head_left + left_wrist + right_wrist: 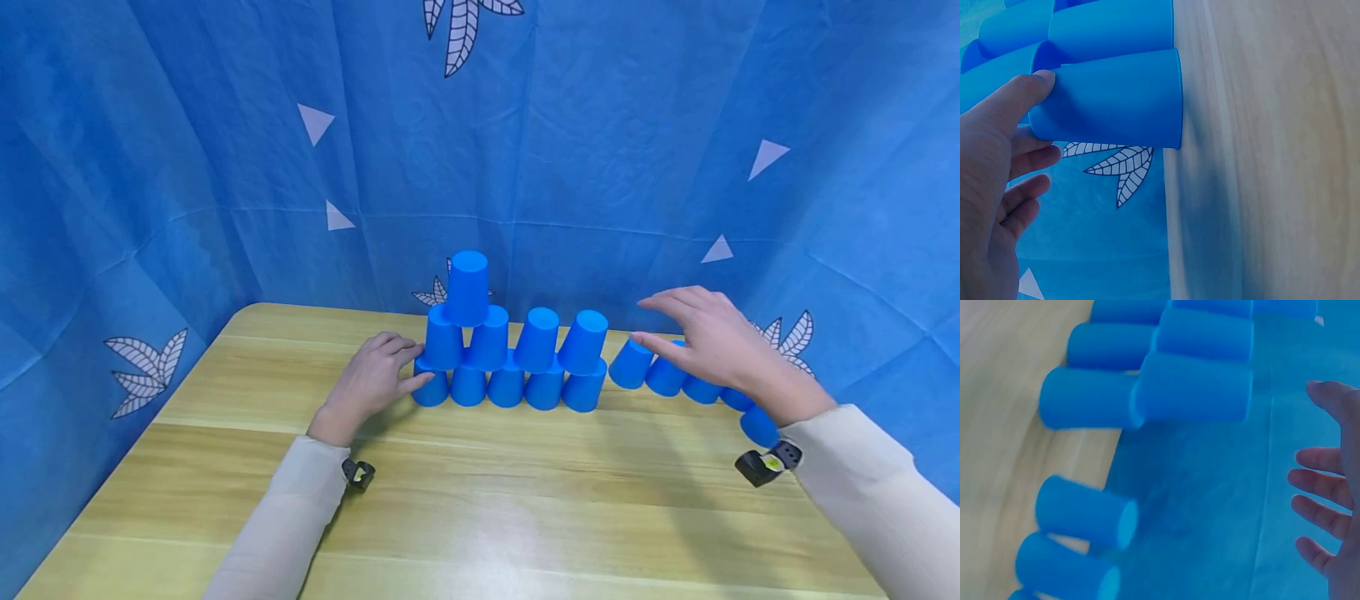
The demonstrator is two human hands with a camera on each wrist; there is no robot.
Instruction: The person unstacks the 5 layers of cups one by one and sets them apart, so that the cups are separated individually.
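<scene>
Upside-down blue cups form a stack on the table. Its bottom row (506, 387) has several cups, and a second level stands on it in two pairs. One top cup (468, 292) rests across the left pair. At the stack's left end my left hand (375, 379) holds the end bottom cup (1110, 100), thumb on its near side and fingers around behind. My right hand (708, 337) is raised in the air right of the stack, fingers spread apart from the thumb, touching no cup. It partly covers a line of loose cups (630, 364) in the head view.
The loose cups run along the table's back right, curving toward the right sleeve, each upside down. Behind the wooden table (480, 500) hangs a blue curtain (600, 125) with leaf and triangle prints, close to the stack. Each wrist wears a small black camera (759, 467).
</scene>
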